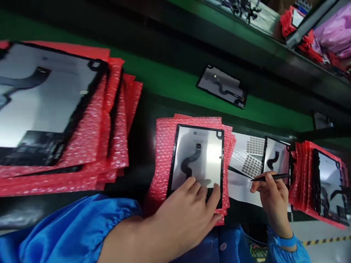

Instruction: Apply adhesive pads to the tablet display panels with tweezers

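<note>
Display panel [199,157]: a flat rectangle with a black frame and a glossy silver back, lying face down on the middle stack, just ahead of the person.
Flex cable [190,162]: a thin dark ribbon, S-curved, flat against the panel's back.
Middle bubble-wrap stack [163,153]: red, pebbled sheets, loosely squared, on the dark tabletop [142,146].
Left hand [189,208]: laid on the panel's near edge. The fingers [192,182] are spread and nearly straight, tips pressing the silver back, gripping nothing.
Right hand [270,199]: its fingers [267,178] are pinched around a thin black tool [271,178], held almost level.
Sticker sheet [251,160]: white paper carrying grids of small grey squares, under the tool's tip.
Second panel [275,157]: the same make, just beyond the right hand.
Left stack [115,120]: fanned red bubble wrap with a large panel on top.
Right stack [304,182]: more red sheets, leaning, panel uppermost.
Green belt [170,78]: a smooth strip with one lone panel [222,87] on it.
Sleeves: shiny blue fabric, elastic cuffs.
</note>
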Motion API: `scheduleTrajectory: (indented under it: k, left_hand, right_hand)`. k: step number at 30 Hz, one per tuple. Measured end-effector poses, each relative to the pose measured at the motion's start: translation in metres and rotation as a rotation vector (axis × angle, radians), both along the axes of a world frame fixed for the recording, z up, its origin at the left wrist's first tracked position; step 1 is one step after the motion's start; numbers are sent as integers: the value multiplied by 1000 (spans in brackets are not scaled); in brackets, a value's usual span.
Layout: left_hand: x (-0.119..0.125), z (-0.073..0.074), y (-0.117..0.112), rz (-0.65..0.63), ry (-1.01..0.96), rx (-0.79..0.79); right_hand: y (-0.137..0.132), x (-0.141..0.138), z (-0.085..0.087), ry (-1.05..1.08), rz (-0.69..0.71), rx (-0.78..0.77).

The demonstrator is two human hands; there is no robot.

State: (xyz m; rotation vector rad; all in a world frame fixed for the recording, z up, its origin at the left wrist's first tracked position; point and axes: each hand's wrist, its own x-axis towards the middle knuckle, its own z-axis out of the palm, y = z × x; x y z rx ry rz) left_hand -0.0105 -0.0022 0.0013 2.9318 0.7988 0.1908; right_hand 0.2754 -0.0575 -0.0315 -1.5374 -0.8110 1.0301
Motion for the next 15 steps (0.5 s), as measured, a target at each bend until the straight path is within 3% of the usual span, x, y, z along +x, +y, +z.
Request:
scheduleTrajectory:
  k: [5, 9, 15]
  left_hand:
    - [-14, 1, 4, 19, 228, 66]
    - [-16, -11, 11, 89, 201, 22]
    - [-19, -14, 25, 109, 109, -16]
  right_hand:
    - [62, -74, 11, -31, 179, 10]
    - [100, -131, 9, -56, 317, -41]
    - [129, -157, -2, -93, 401, -95]
